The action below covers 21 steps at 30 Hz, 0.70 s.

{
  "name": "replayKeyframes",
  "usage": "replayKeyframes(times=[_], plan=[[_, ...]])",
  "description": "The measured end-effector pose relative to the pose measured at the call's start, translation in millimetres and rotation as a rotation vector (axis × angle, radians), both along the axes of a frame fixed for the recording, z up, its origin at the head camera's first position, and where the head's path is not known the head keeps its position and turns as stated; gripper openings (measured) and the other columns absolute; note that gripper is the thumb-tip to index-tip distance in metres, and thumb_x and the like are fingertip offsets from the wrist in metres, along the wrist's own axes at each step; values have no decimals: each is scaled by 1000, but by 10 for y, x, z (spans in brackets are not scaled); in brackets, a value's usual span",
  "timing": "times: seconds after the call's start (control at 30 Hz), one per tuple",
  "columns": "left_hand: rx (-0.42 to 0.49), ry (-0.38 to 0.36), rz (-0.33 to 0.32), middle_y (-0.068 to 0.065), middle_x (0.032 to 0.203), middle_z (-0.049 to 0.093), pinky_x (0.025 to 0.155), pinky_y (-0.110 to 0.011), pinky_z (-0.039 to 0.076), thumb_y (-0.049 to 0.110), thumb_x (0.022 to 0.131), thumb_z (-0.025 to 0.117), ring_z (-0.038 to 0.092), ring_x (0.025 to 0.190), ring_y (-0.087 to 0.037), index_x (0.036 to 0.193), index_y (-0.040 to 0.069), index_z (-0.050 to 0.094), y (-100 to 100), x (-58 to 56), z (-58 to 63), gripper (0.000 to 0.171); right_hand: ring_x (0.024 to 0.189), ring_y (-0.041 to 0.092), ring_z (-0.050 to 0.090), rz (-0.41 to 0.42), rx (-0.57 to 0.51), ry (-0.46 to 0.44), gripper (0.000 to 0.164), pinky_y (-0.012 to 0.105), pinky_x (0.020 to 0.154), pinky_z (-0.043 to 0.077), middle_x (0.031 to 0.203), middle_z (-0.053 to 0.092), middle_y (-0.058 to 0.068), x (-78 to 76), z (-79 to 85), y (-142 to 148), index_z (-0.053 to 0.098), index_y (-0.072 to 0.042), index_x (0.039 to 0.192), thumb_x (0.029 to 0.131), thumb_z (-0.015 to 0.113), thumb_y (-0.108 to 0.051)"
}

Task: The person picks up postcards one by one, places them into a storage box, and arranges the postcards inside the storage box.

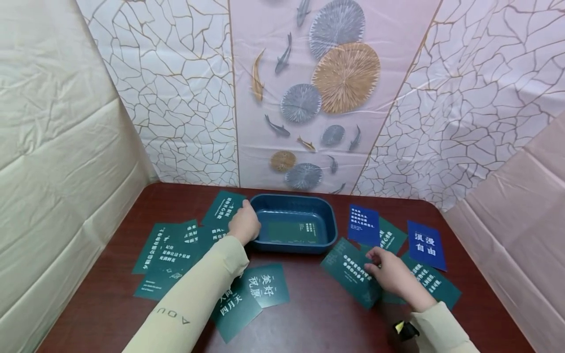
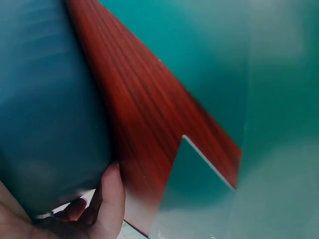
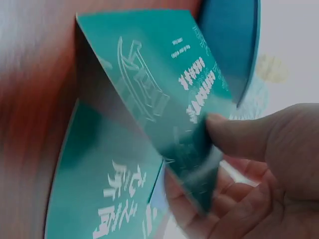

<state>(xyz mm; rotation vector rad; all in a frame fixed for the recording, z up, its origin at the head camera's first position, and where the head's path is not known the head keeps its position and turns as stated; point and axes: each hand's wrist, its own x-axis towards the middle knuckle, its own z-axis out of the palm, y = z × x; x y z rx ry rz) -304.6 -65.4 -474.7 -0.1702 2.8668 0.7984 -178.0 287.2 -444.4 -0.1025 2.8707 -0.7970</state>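
A dark blue rectangular basin (image 1: 293, 248) stands at the back middle of the table. My left hand (image 1: 244, 224) grips its left rim; the left wrist view shows thumb and fingers at the edge of the basin (image 2: 50, 114). Inside the basin lies one green card (image 1: 284, 232). With thumb and fingers my right hand (image 1: 390, 273) pinches a green card with white lettering (image 1: 346, 267), right of the basin. In the right wrist view this card (image 3: 149, 64) is tilted up above another green card (image 3: 94, 174).
Several green cards (image 1: 154, 284) overlap at the left, and two more (image 1: 275, 284) lie front centre. Right of the basin are two blue cards (image 1: 364, 225) and further green ones (image 1: 441, 289). Fabric walls (image 1: 190, 98) enclose the dark red wooden table (image 1: 304, 318).
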Motion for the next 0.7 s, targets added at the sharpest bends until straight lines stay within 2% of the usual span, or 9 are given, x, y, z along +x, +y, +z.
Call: replayKeyframes(times=[0.17, 0.37, 0.57, 0.7], plan=[[1, 0, 5, -21, 123, 59, 77, -49, 52, 19, 95, 58, 64, 91, -34, 153, 2, 10, 4, 2, 0, 77, 74, 19, 56, -19, -25, 70, 21, 35, 57, 45, 93, 62, 8, -55, 95, 158, 58, -1, 118, 100, 53, -9], [1, -7, 6, -21, 127, 57, 80, -50, 51, 19, 96, 58, 63, 96, -34, 153, 1, 10, 16, -8, -11, 77, 73, 22, 56, -44, -1, 172, 24, 34, 56, 45, 96, 62, 14, -158, 272, 284, 56, 2, 121, 101, 50, -10], [3, 6, 9, -21, 127, 57, 82, -50, 51, 20, 95, 59, 62, 100, -35, 153, 1, 12, 12, 3, 0, 77, 68, 24, 54, -102, -20, 257, 26, 34, 53, 46, 95, 60, 16, -263, 389, 267, 55, 1, 123, 102, 49, -13], [7, 8, 6, -21, 129, 56, 83, -51, 50, 20, 95, 58, 62, 102, -35, 153, 1, 12, 7, 4, 4, 76, 68, 24, 53, -162, -66, 376, 27, 33, 52, 46, 95, 59, 15, -321, 392, 182, 57, -2, 122, 103, 49, -18]])
